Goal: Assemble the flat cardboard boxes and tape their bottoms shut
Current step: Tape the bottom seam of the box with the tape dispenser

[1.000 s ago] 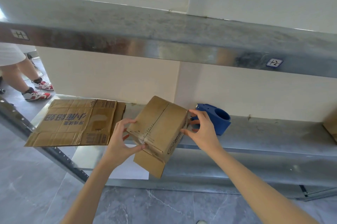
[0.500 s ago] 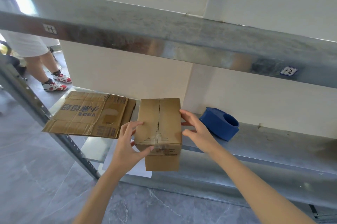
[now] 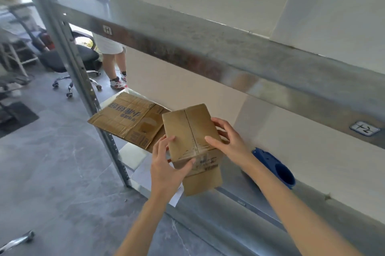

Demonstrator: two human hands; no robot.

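Cardboard, brown and creased, fills the middle of the view: a small assembled box [image 3: 191,130] is held over the front edge of the metal shelf [image 3: 337,205], its closed flaps facing up with the seam running away from the person. Both hands grasp it. The left hand [image 3: 166,166] grips the near left corner, thumb lying across the printed front face. The right hand [image 3: 227,141] clasps the right side, thumb laid on the top flap just beside the seam. Half a second ago that thumb sat off at the box's right edge, and the box faced the camera squarely; now it is turned a little, so the seam slants.

A flattened box [image 3: 129,118] still lies at the shelf's left end, hanging past the front edge beside the upright post [image 3: 83,81]. The blue tape dispenser [image 3: 277,168] stays on the shelf by the wall, to the right of the hands (partly hidden by the right forearm). The view has swung left, bringing in an office chair [image 3: 68,60] and another person's legs [image 3: 112,64].
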